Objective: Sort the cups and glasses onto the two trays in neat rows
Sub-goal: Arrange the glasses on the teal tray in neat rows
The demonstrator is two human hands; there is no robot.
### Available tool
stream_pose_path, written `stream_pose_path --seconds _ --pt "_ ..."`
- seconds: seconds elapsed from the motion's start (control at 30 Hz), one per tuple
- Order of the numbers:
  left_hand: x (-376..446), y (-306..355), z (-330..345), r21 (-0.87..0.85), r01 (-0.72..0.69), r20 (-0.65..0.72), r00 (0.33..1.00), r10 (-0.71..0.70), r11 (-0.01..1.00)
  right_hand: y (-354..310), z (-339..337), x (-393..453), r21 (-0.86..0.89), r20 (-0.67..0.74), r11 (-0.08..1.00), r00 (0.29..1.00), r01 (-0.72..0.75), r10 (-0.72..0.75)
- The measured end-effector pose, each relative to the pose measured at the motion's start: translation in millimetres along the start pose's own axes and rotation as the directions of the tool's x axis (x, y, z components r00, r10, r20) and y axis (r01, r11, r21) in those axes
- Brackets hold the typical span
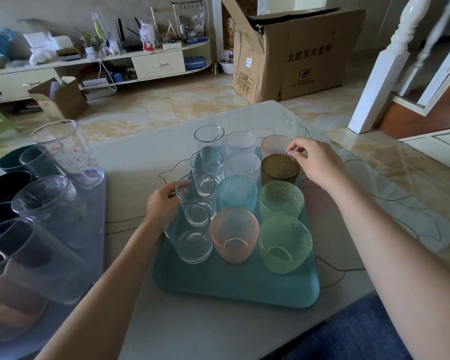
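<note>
The teal tray (234,284) lies near the front edge of the surface (205,331), with glasses in three rows. The right hand (315,162) pinches the rim of the brown glass (279,168). The left hand (164,203) grips a clear glass (196,203).

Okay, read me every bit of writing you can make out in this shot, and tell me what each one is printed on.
"北欧实木套房": on the side of the big cardboard box.
"NO TRAMPLE": same box, under a small pictogram; the last letters are faint.
White labels on the box's left face: too small to read.
Red characters on the tall clear printed glass: blurred, unreadable.
Red and white bag on the shelf: print unreadable.
</note>
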State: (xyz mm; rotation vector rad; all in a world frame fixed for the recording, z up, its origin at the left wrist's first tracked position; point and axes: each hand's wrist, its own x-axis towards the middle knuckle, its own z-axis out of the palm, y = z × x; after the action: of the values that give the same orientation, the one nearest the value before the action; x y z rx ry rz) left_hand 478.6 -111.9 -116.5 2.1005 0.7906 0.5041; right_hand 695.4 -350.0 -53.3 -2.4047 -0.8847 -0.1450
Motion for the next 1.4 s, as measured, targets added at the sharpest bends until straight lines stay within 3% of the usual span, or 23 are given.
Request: stream_pose_path --seconds 0.33,0.47,0.6,0.73,0.93,1.2,1.4 --pt "-1 -1 2 0.036 -0.035 -0.023 0.999 0.036 0.999 -6 -5 4 -0.009 -0.023 1.000 1.000 -0.005 0.005" --pt "-3 -3 4 0.077 -0.062 -0.037 0.997 0.065 0.995 -26 -4 11 -0.123 -0.118 0.989 0.989 0.079 -0.094" --pt "-5 -2 2 0.066 -0.063 -0.043 0.997 0.066 0.996 -59 13 25 -0.173 0.036 0.948 0.964 0.266 -0.264" --pt "0 -7 4 0.063 -0.070 -0.059 0.996 0.074 0.996 -78 23 42 -0.294 0.188 0.900 0.943 0.321 -0.275" --pt "0 -6 6 0.009 -0.032 -0.080 0.996 0.033 0.999 -73 25 46 -0.369 0.148 0.884 0.957 0.287 -0.249" --pt "-2 -3 4 -0.005 -0.040 -0.050 0.998 0.040 0.999 -67 24 41 -0.373 0.146 0.881 0.956 0.290 -0.253" --pt "-2 -3 5 -0.041 -0.024 -0.065 0.998 0.021 0.999 -86 19 46 -0.241 0.088 0.909 0.941 0.340 -0.328"
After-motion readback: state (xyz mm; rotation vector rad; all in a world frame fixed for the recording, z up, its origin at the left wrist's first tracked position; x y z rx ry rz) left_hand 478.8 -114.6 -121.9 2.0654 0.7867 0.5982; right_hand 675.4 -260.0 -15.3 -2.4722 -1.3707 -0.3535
